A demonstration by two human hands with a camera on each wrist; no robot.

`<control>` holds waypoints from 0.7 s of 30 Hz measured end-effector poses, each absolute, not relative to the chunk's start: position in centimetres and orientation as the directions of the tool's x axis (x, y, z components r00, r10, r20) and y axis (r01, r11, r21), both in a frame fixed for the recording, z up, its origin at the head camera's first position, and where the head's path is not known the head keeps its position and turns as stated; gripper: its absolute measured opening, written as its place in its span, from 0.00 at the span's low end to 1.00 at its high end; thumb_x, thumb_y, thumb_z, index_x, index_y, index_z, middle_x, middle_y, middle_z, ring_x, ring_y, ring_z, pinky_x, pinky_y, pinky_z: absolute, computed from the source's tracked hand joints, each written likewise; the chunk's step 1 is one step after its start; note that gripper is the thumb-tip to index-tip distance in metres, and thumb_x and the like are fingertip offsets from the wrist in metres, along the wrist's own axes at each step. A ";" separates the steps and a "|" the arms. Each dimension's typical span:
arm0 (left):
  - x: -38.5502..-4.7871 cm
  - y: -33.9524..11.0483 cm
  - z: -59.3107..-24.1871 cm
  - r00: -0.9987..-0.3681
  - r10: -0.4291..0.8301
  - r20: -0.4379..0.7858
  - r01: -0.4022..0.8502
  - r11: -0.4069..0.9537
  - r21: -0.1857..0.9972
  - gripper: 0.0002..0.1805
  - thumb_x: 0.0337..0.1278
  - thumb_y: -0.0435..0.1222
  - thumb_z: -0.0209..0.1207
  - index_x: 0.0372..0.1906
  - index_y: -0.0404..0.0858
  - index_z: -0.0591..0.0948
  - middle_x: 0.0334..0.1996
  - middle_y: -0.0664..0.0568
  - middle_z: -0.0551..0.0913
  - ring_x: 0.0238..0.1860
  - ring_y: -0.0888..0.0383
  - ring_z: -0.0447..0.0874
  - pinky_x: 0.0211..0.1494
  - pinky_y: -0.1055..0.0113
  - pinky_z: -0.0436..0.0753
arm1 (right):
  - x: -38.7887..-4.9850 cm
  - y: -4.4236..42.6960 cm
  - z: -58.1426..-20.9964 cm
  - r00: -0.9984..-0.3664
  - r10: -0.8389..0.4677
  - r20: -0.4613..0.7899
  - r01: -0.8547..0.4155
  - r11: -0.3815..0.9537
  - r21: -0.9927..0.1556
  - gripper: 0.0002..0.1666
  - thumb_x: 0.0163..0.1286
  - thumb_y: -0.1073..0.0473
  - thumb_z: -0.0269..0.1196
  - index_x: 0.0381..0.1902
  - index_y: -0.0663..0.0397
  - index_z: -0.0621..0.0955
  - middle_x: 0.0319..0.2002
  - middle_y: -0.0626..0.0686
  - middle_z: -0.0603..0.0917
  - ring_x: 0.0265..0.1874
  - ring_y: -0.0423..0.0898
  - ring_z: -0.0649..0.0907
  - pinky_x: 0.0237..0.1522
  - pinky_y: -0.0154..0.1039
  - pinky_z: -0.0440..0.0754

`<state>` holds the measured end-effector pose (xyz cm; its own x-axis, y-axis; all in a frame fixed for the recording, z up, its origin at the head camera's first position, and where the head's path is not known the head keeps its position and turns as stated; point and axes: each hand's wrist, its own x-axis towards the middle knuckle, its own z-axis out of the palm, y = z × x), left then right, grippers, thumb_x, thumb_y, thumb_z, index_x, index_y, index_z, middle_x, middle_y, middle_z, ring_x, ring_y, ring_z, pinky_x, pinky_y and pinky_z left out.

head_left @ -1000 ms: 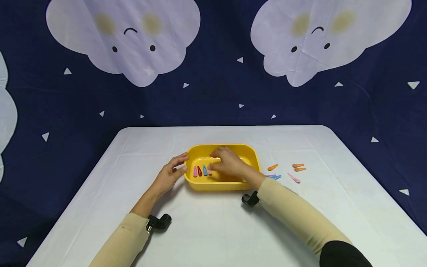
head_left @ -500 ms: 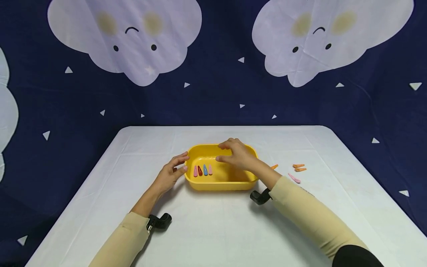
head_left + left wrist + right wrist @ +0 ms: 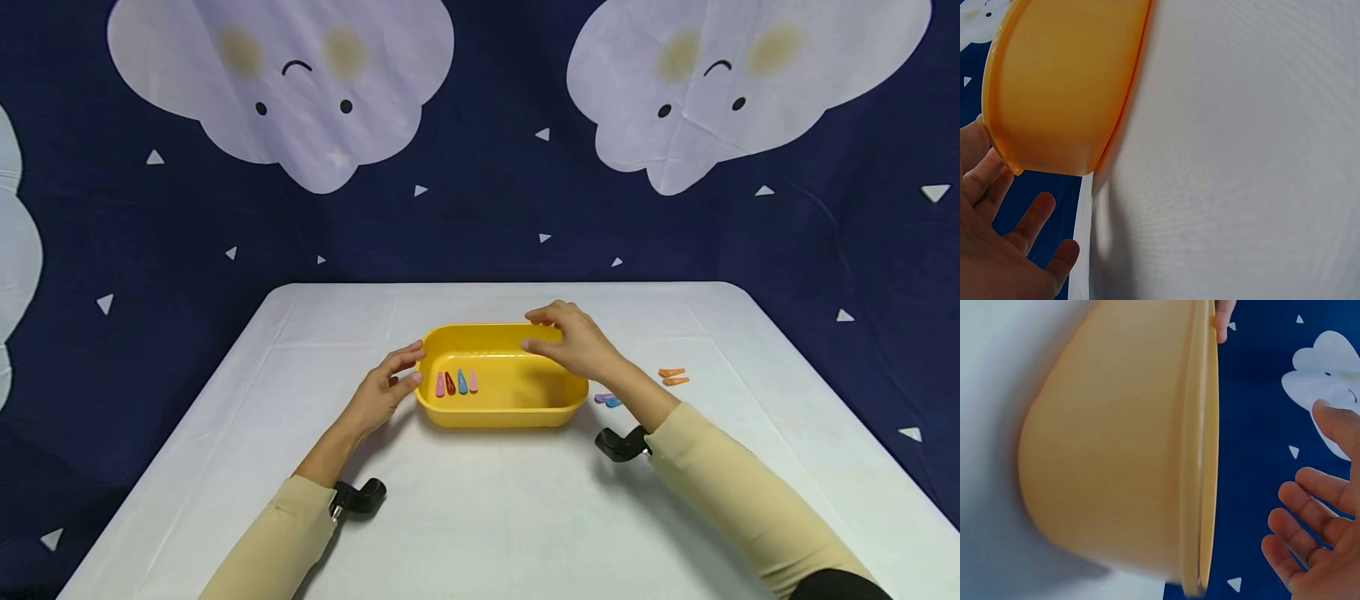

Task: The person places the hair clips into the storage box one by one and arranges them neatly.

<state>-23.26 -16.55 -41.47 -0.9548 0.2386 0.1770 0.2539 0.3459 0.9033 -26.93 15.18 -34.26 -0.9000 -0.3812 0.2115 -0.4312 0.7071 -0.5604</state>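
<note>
From my station, the left hand (image 3: 382,392), fingers relaxed, touched the tray (image 3: 502,419) at its left end; the right hand (image 3: 576,340), released, hovered above its right. Four clips (image 3: 462,382) lay inside.

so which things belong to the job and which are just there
Job, it seems:
tray
four clips inside
two orange clips, purple clip, blue clip outside
left hand, right hand

Just there:
table
backdrop
wrist cameras
</note>
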 end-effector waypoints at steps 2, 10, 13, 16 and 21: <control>-23.3 -16.6 -41.6 -0.954 0.241 0.180 0.259 0.352 0.899 0.22 0.66 0.37 0.53 0.63 0.36 0.71 0.72 0.49 0.61 0.67 0.44 0.65 0.62 0.55 0.64 | -26.8 15.8 -34.2 -0.901 -0.375 0.219 -0.430 0.704 -0.564 0.31 0.60 0.42 0.65 0.57 0.49 0.77 0.52 0.53 0.80 0.53 0.51 0.75 0.58 0.50 0.73; -23.3 -16.6 -41.7 -0.951 0.241 0.192 0.270 0.350 0.897 0.22 0.66 0.36 0.53 0.62 0.34 0.71 0.72 0.48 0.62 0.67 0.43 0.66 0.60 0.58 0.65 | -26.0 18.2 -34.4 -0.919 -0.323 0.225 -0.393 0.720 -0.572 0.31 0.61 0.40 0.64 0.59 0.47 0.76 0.54 0.51 0.79 0.54 0.54 0.75 0.56 0.51 0.74; -23.3 -16.6 -41.7 -0.952 0.240 0.191 0.268 0.353 0.896 0.22 0.66 0.36 0.53 0.63 0.34 0.71 0.72 0.48 0.62 0.67 0.43 0.66 0.60 0.57 0.65 | -25.8 19.1 -34.6 -0.929 -0.303 0.214 -0.370 0.724 -0.582 0.32 0.61 0.39 0.63 0.59 0.47 0.76 0.54 0.51 0.78 0.54 0.55 0.75 0.56 0.53 0.74; -23.3 -16.6 -41.7 -0.953 0.239 0.184 0.261 0.346 0.901 0.22 0.67 0.36 0.52 0.63 0.35 0.71 0.72 0.48 0.61 0.67 0.43 0.65 0.62 0.53 0.64 | -25.7 19.9 -34.8 -0.935 -0.287 0.211 -0.355 0.723 -0.592 0.33 0.61 0.39 0.63 0.59 0.48 0.76 0.54 0.52 0.78 0.54 0.55 0.75 0.57 0.53 0.74; -23.4 -16.5 -41.7 -0.957 0.235 0.173 0.246 0.332 0.911 0.21 0.67 0.35 0.52 0.63 0.35 0.71 0.72 0.49 0.61 0.68 0.43 0.63 0.66 0.45 0.62 | -25.5 21.2 -35.3 -0.941 -0.256 0.219 -0.337 0.736 -0.587 0.34 0.61 0.39 0.63 0.59 0.51 0.76 0.53 0.55 0.78 0.54 0.57 0.74 0.56 0.55 0.73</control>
<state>-23.41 -16.51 -41.69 -0.9566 0.2347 0.1728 0.2460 0.3321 0.9106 -25.53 21.17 -35.29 -0.9415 -0.2560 0.2194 -0.3369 0.7358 -0.5874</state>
